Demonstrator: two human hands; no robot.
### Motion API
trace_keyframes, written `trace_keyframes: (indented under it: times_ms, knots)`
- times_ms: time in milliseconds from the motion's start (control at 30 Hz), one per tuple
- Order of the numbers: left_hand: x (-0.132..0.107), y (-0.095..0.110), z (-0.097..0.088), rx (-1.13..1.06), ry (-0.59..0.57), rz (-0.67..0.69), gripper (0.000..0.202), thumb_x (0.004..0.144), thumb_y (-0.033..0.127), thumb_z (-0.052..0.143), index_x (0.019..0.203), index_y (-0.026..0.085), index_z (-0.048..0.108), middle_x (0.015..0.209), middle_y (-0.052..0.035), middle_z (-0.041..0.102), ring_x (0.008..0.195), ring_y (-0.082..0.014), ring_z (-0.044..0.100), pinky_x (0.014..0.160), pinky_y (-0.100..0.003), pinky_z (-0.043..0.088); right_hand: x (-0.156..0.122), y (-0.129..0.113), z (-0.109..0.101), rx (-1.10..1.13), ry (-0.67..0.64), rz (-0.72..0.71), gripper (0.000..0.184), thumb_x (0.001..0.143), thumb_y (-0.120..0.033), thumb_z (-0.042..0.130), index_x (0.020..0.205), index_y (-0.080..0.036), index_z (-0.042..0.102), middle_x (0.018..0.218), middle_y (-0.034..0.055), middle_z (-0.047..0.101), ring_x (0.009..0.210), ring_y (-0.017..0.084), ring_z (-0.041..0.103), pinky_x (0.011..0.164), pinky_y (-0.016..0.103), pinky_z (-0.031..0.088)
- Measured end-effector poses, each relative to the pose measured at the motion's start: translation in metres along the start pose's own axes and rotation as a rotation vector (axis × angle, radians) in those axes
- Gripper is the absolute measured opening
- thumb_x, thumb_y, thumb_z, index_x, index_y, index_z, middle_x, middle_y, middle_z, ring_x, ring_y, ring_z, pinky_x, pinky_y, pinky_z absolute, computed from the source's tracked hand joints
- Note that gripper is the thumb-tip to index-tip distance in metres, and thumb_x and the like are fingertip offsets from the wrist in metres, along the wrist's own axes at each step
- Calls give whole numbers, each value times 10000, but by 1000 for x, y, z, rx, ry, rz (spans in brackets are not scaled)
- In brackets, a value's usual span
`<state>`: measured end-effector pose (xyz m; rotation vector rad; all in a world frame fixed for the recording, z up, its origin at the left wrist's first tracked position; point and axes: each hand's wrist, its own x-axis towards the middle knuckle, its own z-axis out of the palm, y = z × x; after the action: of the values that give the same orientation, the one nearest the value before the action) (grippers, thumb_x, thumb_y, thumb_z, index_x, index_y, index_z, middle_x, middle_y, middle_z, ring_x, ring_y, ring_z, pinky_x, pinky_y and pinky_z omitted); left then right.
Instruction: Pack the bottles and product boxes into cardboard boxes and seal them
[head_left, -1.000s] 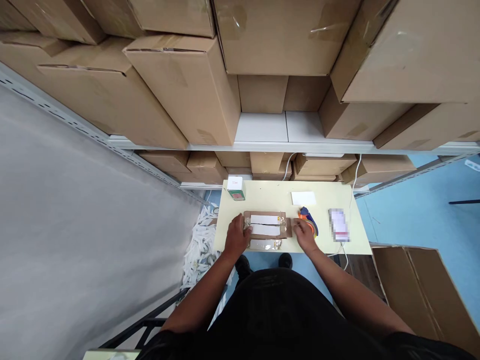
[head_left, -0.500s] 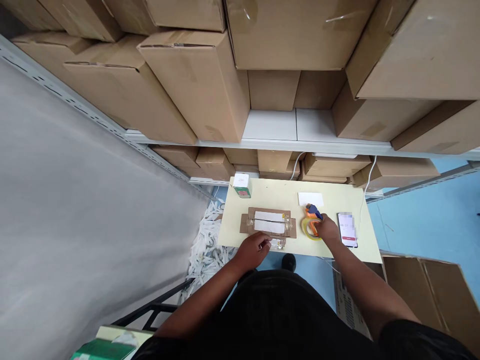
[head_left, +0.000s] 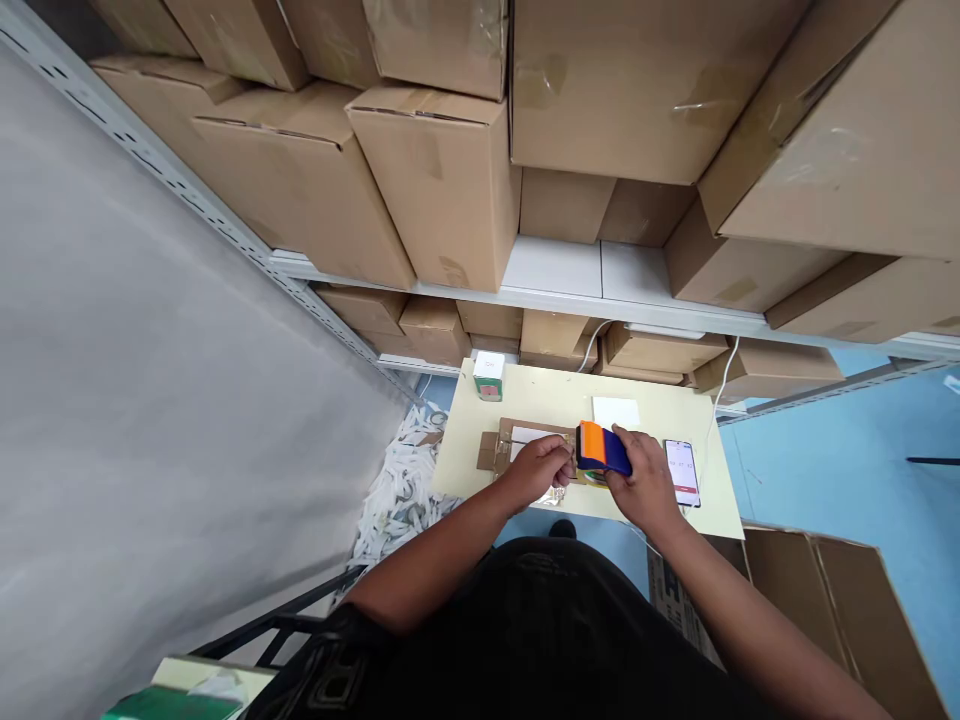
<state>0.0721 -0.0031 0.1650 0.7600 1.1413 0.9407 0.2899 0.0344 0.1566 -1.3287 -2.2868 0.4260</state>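
Note:
A flat brown cardboard piece (head_left: 504, 444) with white labels lies on the small pale yellow table (head_left: 555, 394). My right hand (head_left: 643, 484) grips an orange and blue tape dispenser (head_left: 601, 448) and holds it over the cardboard's right end. Just left of the dispenser, my left hand (head_left: 541, 467) rests over the cardboard's middle with fingers pinched at the dispenser's front. Whether tape is between those fingers is too small to tell.
A small green and white box (head_left: 489, 375) stands at the table's far left corner. A white card (head_left: 616, 411) and a phone (head_left: 682, 472) lie to the right. Shelves of cardboard boxes (head_left: 442, 170) rise behind. White paper scraps (head_left: 405, 480) litter the floor left; an open carton (head_left: 847, 590) sits right.
My right hand picked the tape dispenser up from the table and carried it left over the cardboard. My left hand came up from the table's front edge to meet it.

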Motion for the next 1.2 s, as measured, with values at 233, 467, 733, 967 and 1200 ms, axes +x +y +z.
trace_keyframes:
  times_ms: [233,467,733,967,1200]
  knots:
    - [-17,-20,-26,196,157,41,176,792,324,513,658,212,536,525,55,497,515,-121,478,525,-248,392,-7,-18,9,197,-335,78,545,804,-259,624,1337,-245,507,1250,88,618,1074,270,655,917,418,544]
    - [-35,-29,-89,326,289,40,227,795,355,515,626,205,540,518,57,446,518,-120,429,522,-249,344,13,-25,10,92,-489,-65,606,835,-398,673,1397,-235,515,1269,111,698,1096,292,683,924,406,525]
    - [-14,-63,-171,418,366,93,271,853,398,486,654,216,517,573,35,511,585,-148,538,596,-258,434,46,-22,-4,-263,-622,-218,553,883,-446,624,1371,-199,537,1140,116,727,965,286,687,803,344,458]
    - [30,-119,-166,705,417,52,292,958,337,437,736,209,577,770,-45,669,806,-215,630,769,-321,498,56,-31,26,-540,-665,-247,494,904,-476,574,1304,-185,558,1050,115,704,896,287,671,779,351,395]
    - [32,-131,-151,827,463,-10,202,932,278,562,1020,142,682,1042,-151,723,1023,-288,678,918,-397,517,50,-27,42,-576,-682,-190,475,905,-492,577,1264,-182,568,1068,126,703,933,290,672,802,356,381]
